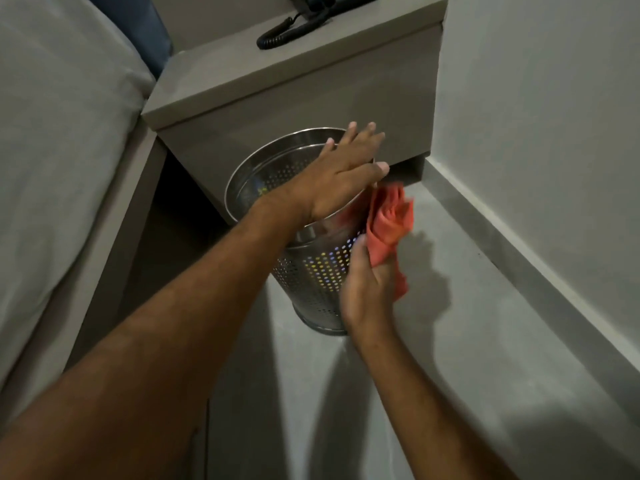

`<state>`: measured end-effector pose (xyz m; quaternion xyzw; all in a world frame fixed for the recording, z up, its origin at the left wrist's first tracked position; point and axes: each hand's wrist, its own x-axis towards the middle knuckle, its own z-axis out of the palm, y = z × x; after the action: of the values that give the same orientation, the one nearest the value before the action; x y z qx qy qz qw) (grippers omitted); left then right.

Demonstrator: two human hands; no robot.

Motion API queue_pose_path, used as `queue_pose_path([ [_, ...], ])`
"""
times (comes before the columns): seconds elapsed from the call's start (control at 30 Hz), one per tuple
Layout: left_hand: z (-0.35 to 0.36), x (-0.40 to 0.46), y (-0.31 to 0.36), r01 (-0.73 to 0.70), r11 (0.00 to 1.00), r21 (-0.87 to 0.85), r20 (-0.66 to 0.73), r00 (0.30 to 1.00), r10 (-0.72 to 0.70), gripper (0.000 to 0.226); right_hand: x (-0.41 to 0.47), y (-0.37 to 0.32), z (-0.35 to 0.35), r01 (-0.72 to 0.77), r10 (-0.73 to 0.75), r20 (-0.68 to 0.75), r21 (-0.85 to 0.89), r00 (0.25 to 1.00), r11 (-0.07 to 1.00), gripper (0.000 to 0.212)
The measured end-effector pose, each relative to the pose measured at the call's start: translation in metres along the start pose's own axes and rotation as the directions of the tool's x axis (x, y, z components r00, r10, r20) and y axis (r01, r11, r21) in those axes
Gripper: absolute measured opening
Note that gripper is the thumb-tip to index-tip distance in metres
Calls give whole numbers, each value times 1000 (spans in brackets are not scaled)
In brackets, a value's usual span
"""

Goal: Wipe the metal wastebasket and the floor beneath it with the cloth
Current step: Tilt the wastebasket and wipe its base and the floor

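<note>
We see the perforated shiny metal wastebasket [313, 268] tilted on the grey floor [433, 341], in front of the grey bedside cabinet [277, 95]. L hand [341, 174] lies flat on the rim, fingers spread. R hand [367, 289] grips the bunched orange-red cloth [389, 220] against the basket's right side wall.

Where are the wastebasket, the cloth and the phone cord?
wastebasket [322, 271], head view, perforated side wall.
cloth [389, 220], head view, bunched upper folds.
phone cord [287, 31], head view, coiled stretch on the nightstand.
</note>
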<state>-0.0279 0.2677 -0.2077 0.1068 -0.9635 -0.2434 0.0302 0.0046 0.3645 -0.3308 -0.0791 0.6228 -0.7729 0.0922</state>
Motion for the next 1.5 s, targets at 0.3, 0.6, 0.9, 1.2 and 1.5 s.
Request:
queue_pose_path([
  [0.3,2,0,-1,5,997,-72,-2,1000,-5,58,-15,55,-31,-299,311,57,-157,949,941,51],
  [0.6,8,12,4,70,994,-89,-115,990,-80,51,-56,33,-14,-108,82,184,135,979,985,71],
  [0.9,-2,57,23,408,869,280,-115,913,-392,65,5,1,-33,-193,193,101,-14,976,981,29],
  [1.2,-4,24,-33,103,907,409,-39,995,-96,90,-15,44,-39,-49,59,39,-215,998,975,60],
  [1.5,0,35,-24,132,966,221,-250,965,-75,66,-16,20,-11,-71,72,30,-55,997,996,75],
])
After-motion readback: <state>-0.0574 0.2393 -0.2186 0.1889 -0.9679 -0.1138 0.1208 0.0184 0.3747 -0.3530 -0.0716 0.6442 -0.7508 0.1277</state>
